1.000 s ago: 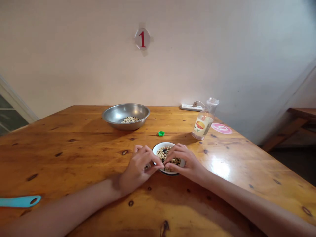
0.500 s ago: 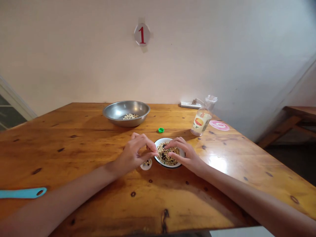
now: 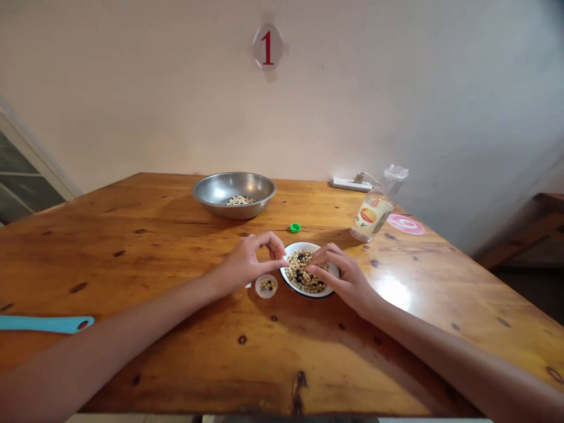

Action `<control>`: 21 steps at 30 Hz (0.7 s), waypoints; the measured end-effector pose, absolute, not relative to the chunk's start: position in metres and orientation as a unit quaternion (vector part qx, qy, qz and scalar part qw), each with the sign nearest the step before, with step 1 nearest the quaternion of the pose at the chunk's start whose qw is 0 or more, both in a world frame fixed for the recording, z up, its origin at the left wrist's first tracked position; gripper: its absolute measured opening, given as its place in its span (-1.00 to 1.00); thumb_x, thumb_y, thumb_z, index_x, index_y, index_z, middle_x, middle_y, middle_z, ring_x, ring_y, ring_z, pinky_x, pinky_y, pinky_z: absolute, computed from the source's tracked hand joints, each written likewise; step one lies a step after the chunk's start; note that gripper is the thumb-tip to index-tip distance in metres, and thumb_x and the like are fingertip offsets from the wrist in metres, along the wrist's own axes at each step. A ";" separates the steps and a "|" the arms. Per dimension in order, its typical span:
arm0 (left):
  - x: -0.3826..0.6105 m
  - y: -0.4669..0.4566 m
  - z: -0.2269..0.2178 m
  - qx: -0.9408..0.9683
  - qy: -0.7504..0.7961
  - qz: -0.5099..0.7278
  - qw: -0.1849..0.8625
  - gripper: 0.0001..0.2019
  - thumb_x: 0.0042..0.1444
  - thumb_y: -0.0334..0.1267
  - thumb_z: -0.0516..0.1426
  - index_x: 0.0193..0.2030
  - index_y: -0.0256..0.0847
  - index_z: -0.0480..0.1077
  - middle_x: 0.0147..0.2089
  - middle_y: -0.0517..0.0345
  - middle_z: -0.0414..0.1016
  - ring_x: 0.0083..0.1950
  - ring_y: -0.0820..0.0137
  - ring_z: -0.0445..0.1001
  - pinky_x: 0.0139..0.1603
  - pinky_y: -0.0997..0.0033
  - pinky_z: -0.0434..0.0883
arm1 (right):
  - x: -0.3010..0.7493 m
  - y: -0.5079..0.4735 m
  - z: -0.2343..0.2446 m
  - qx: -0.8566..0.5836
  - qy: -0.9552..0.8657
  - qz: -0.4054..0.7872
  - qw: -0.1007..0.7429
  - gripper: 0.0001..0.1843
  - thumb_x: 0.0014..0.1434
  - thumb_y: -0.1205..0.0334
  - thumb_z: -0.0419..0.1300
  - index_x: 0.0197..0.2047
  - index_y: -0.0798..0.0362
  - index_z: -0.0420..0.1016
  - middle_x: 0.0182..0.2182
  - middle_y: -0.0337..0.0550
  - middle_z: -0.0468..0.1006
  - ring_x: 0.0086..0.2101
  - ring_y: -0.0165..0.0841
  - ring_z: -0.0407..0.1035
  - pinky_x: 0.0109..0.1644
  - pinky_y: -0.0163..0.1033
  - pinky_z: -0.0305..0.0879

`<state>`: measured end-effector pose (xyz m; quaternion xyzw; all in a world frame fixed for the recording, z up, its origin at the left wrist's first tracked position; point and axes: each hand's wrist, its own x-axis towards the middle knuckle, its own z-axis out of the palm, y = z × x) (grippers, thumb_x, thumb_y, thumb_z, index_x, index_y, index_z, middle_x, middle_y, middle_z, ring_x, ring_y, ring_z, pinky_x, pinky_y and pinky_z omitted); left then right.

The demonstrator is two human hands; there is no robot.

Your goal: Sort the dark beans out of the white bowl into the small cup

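A small white bowl (image 3: 331, 271) of mixed pale and dark beans sits in the middle of the wooden table (image 3: 176, 247). My right hand (image 3: 343, 276) rests on the bowl's right side, fingertips pinched in the beans. My left hand (image 3: 251, 261) hovers at the bowl's left rim, thumb and forefinger pinched together, what they hold too small to see. Just below it stands a tiny white cup (image 3: 267, 286) with a few beans inside.
A steel bowl (image 3: 234, 192) with some beans stands at the back. A green bottle cap (image 3: 295, 227), a tilted clear bottle (image 3: 374, 208), a pink disc (image 3: 406, 224) and a power strip (image 3: 352, 184) lie far right. A blue tool (image 3: 44, 323) lies at the left edge.
My left hand has lifted off the tiny cup, uncovering it, and now pinches at the bowl's rim. My right hand has shifted slightly right within the bowl. The camera has tilted.
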<state>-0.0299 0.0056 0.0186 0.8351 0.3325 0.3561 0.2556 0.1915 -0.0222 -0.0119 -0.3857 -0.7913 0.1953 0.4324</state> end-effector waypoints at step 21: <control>-0.043 0.014 0.020 0.936 0.299 0.040 0.182 -0.84 -0.02 -0.49 0.14 -0.38 -0.18 0.52 -0.36 0.24 0.59 -0.33 0.47 0.48 -0.28 0.57 0.28 | 0.193 -0.020 -0.010 -0.398 -0.764 0.232 0.452 -0.75 0.21 0.11 0.13 -0.44 0.05 0.41 -0.40 -0.15 0.44 -0.31 -0.34 0.35 -0.20 -0.24 0.25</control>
